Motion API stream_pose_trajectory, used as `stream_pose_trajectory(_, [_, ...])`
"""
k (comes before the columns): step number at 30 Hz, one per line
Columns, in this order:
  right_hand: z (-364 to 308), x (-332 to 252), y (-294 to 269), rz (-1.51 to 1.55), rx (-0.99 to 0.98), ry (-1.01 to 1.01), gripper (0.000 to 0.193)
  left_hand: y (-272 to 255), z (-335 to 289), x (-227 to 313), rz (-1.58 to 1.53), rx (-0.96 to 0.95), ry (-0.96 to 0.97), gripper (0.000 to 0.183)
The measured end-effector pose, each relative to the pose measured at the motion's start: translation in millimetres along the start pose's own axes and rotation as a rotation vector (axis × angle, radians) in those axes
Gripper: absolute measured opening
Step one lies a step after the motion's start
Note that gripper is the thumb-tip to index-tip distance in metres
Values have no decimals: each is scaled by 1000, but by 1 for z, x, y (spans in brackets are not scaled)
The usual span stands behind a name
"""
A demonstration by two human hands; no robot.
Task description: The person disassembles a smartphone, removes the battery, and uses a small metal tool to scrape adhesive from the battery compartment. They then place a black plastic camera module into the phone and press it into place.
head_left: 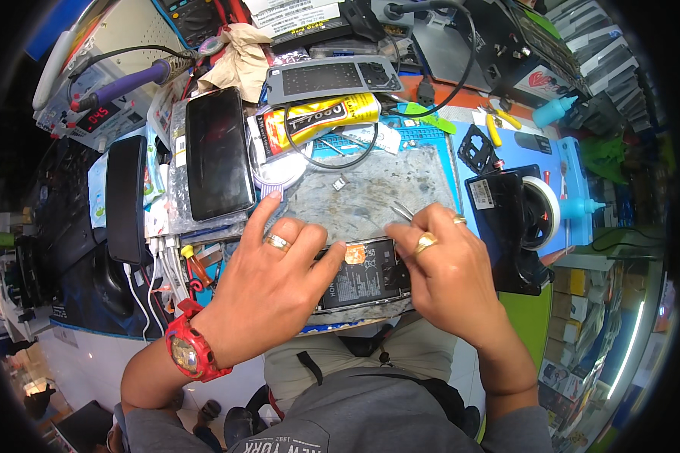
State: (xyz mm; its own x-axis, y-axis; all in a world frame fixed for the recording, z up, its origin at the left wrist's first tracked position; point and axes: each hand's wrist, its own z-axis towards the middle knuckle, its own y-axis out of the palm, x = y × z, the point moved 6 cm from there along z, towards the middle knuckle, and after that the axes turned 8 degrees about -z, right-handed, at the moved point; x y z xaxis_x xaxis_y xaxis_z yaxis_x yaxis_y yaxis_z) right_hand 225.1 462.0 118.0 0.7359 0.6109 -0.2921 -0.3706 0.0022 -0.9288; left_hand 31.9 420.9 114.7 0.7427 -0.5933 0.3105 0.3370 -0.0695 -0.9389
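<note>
Lying well left of the uncovered, black, rectangular phone (391, 278), a slim dark handset (125, 198) is trailing a thin white plastic cable (134, 291), which could be snagging a forearm and dragging things along. Closer to the uncovered phone, up and to its left, a broad glossy black glass screen (221, 155) is reflecting light; a careless knock could be scratching it. The bare left hand (276, 260) is holding its fingers spread, its thumb at the uncovered phone's upper left edge; too light a hold could be letting the phone slip. Above the phone, a tiny silvery metal part (338, 183) is lying loose on a mottled grey, stained mat (400, 170), where a sleeve could be sweeping it away. Inside the phone, a flat black battery (361, 281) with an orange sticker is showing its face; a slipping point could be piercing it. At the phone's upper right, the bare right hand (447, 260) is gripping slender, shiny steel tweezers (403, 211), thumb and forefinger close together; whether they are also pinching something finer, I cannot tell.
</note>
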Motion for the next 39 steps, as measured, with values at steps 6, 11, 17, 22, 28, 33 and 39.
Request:
stream_pose_trajectory(6, [-7, -1, -2, -47, -29, -73, 41, 12, 3, 11, -46, 19, 23, 50])
stream_pose_trajectory(11, [-8, -4, 0, -67, -51, -99, 40, 14, 8, 12, -50, 8, 29, 49])
stream_pose_trajectory(17, [-5, -4, 3, -76, -55, -114, 38, 14, 10, 11, -53, 18, 24, 45])
stream_pose_trajectory(22, [-5, -5, 3, -77, -65, -123, 36, 14, 15, 11, -54, 32, 33, 39])
stream_pose_trajectory(28, [-3, -3, 5, -101, -58, -146, 30, 16, 17, 9, -55, 34, 10, 35])
stream_pose_trajectory(33, [1, -9, 6, -214, -45, -217, 26, 13, 22, 6, -44, 20, 10, 34])
stream_pose_trajectory(39, [4, -2, 6, -105, -71, -189, 31, 16, 21, 3, -129, 20, -25, 30])
